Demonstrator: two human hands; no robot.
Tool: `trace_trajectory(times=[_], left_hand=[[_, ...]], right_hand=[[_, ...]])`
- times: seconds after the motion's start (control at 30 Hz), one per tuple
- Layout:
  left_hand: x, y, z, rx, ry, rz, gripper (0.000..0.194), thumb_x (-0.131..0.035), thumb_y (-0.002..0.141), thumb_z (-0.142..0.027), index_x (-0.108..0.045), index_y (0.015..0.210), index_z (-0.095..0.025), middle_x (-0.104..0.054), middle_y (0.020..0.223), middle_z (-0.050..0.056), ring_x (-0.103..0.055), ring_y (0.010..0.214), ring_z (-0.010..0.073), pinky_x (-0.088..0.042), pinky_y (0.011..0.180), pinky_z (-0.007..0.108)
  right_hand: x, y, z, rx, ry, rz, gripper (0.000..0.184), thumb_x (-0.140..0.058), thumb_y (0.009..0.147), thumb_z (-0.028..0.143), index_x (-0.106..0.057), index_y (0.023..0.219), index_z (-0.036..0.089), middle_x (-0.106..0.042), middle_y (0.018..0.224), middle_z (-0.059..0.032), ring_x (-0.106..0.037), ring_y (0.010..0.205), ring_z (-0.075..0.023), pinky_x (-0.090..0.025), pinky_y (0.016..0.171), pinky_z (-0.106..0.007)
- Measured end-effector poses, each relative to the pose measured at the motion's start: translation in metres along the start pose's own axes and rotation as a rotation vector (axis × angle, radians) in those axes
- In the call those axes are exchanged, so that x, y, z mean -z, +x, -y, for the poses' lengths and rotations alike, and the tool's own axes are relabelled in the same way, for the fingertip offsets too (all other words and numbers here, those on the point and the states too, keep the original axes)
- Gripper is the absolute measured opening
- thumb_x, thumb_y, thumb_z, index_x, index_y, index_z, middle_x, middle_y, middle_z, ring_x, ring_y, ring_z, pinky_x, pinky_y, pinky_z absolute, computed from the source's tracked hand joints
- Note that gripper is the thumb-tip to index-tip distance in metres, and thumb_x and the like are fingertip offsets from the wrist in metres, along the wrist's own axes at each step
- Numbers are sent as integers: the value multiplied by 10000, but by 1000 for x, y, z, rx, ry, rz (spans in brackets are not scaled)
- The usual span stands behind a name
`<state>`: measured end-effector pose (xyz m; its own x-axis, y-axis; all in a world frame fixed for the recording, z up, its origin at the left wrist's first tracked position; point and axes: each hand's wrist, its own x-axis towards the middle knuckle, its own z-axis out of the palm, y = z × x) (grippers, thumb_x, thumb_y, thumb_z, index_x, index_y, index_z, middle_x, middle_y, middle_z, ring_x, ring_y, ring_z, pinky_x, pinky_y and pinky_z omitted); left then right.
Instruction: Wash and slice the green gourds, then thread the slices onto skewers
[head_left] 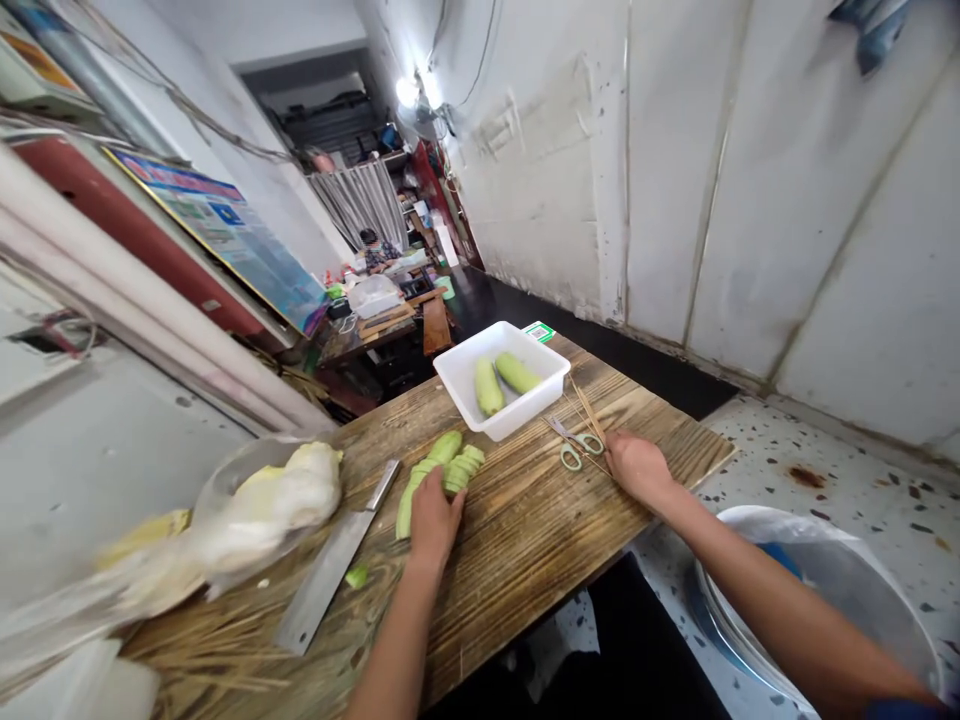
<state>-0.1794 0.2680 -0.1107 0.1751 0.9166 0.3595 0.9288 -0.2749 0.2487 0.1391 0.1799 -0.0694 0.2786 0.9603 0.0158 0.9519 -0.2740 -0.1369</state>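
Note:
My left hand rests over sliced pale green zucchini on the wooden table, its fingers closed around some of the slices. Another zucchini piece lies to the left of those fingers. At the right, the fingers of my right hand are closed at the ends of thin bamboo skewers. Scissors with green handles lie beside that hand. A white plastic tray behind them holds two whole zucchini. Left of the slices lies a cleaver, with a small green end piece near it.
A plastic bag with pale contents covers the table's left side. Loose sticks lie below it. A QR-code card is behind the tray. On the floor at right stands a lined bucket. A person sits at a far table.

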Motion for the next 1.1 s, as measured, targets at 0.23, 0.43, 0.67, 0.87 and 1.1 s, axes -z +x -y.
trace_trajectory(times=[0.23,0.43,0.67,0.87,1.1], left_hand=[[6,-12,9,-99,-333,-46,292,-638,716,-382,-602,926,-183,-544,1079,118,-520,1056,276,-403,946,432],[10,-20,13,39,-622,-97,160,-703,656,-295,-650,780,-207,-594,1014,92,-556,986,272,-415,919,441],[29,-38,-8,581,-1583,-44,258,-703,689,-276,-585,888,-163,-665,839,40,-620,680,126,-513,690,276],[38,-54,-6,786,-1972,75,227,-604,771,-157,-590,997,-143,-675,874,65,-632,671,110,-539,707,275],[50,-66,-3,836,-2076,98,150,-505,847,-173,-591,949,-104,-669,952,129,-655,885,166,-508,857,308]], right_hand=[[-10,-9,14,169,-24,-25,177,-475,865,200,-630,851,115,-663,865,-141,-656,773,-234,-463,644,-284],[-7,-12,20,140,58,-71,193,-412,874,141,-596,823,114,-665,787,-148,-658,718,-219,-448,620,-277],[-28,-74,56,384,693,-132,252,-294,884,186,-523,989,169,-587,663,-14,-574,590,-146,-450,595,-247],[-55,-120,114,435,1003,67,331,-353,919,335,-610,1053,176,-542,571,22,-523,527,-133,-427,536,-230],[-48,-130,127,470,987,91,357,-387,912,363,-648,1065,176,-552,517,16,-566,516,-144,-456,526,-227]])
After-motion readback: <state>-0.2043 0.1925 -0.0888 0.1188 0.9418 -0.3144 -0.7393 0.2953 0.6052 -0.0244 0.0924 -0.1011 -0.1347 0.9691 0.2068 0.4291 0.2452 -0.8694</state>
